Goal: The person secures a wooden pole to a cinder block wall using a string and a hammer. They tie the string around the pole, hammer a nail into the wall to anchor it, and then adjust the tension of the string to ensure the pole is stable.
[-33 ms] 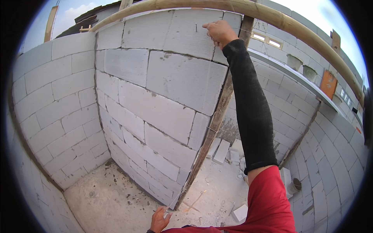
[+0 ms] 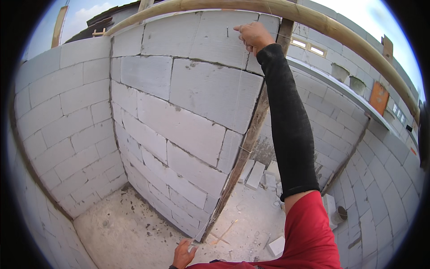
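Observation:
High on the grey block wall (image 2: 197, 130), my right hand (image 2: 254, 37) is closed on a thin string (image 2: 241, 89), its index finger pointing left. Just off that fingertip, a nail (image 2: 227, 32) sticks out of a top-row block; finger and nail look apart. From this hand the string drops along the wall face towards its lower end. Down there my left hand (image 2: 182, 254) is beside the wall's foot, its fingers bent and closed around the string's lower part, though the grip shows poorly.
A wooden post (image 2: 237, 172) edges the wall, and a bamboo pole (image 2: 251, 6) crosses above. Loose blocks (image 2: 255, 175) lie on the dusty floor (image 2: 112, 228). Buckets (image 2: 339, 71) stand on a ledge at right, near an orange board (image 2: 379, 97). Another bucket (image 2: 341, 213) sits lower.

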### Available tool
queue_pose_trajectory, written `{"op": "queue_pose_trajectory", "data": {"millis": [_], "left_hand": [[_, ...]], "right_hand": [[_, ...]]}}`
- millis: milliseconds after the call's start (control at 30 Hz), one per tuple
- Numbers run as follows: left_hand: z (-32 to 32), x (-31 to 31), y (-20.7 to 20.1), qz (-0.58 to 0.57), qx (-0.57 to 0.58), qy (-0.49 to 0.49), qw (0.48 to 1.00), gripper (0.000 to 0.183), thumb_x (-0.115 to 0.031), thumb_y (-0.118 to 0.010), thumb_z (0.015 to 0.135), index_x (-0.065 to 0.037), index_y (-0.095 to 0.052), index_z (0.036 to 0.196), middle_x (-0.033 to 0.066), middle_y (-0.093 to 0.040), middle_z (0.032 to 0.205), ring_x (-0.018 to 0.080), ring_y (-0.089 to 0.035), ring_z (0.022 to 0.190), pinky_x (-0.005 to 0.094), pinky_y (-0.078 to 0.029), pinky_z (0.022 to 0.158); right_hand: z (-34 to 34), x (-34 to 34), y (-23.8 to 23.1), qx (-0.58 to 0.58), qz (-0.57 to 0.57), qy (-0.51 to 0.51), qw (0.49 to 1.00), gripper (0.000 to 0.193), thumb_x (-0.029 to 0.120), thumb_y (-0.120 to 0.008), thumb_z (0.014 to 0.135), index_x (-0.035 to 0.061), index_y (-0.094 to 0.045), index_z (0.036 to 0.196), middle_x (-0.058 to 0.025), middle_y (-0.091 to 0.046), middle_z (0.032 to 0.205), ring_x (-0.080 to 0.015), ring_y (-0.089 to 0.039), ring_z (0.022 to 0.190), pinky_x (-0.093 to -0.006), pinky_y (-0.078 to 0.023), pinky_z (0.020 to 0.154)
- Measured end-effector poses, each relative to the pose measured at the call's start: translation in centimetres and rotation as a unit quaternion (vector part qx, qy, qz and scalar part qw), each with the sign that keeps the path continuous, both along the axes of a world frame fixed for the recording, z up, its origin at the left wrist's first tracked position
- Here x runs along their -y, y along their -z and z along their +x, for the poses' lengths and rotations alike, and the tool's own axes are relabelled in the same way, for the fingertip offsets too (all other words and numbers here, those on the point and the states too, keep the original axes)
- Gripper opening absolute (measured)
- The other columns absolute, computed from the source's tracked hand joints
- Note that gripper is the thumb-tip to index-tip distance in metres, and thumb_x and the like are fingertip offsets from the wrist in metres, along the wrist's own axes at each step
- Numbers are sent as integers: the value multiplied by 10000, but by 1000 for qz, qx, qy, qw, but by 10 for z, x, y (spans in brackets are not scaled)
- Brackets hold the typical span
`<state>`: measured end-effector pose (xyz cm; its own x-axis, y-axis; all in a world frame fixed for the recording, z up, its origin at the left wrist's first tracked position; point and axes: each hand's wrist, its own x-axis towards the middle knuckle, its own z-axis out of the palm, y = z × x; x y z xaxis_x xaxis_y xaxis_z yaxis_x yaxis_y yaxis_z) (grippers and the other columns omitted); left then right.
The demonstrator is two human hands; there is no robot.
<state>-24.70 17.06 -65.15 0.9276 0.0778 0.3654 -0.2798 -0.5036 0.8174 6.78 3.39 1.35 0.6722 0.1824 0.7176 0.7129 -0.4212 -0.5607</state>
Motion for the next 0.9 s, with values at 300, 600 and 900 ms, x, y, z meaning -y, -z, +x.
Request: {"op": "queue_pose_trajectory", "data": {"millis": [300, 600, 900], "left_hand": [[-17, -15, 38, -3, -27, -50, 998, 353, -141, -805, 814, -37, -707, 1137, 167, -689, 1040, 314, -687, 851, 396, -557, 790], [-16, -21, 60, 23, -34, -30, 999, 384, -159, -787, 822, -46, -695, 1178, 163, -688, 1027, 295, -711, 836, 396, -562, 741], [13, -24, 62, 12, -88, 3, 996, 390, -157, -778, 839, -38, -689, 1200, 191, -675, 1101, 325, -712, 887, 414, -558, 746]], "right_hand": [[-21, -70, 12, 277, -286, 362, 843, 220, 106, -607, 931, 21, -774, 1045, -147, -762, 908, -314, -742, 783, -399, -590, 654], [-13, -20, 112, 285, -231, 333, 869, 137, 66, -600, 891, 7, -696, 968, -231, -715, 785, -421, -724, 759, -492, -580, 683], [-73, -2, 299, 152, -155, 187, 958, 422, 198, -650, 949, -39, -592, 1293, -228, -698, 755, -404, -705, 692, -483, -562, 628]]}}
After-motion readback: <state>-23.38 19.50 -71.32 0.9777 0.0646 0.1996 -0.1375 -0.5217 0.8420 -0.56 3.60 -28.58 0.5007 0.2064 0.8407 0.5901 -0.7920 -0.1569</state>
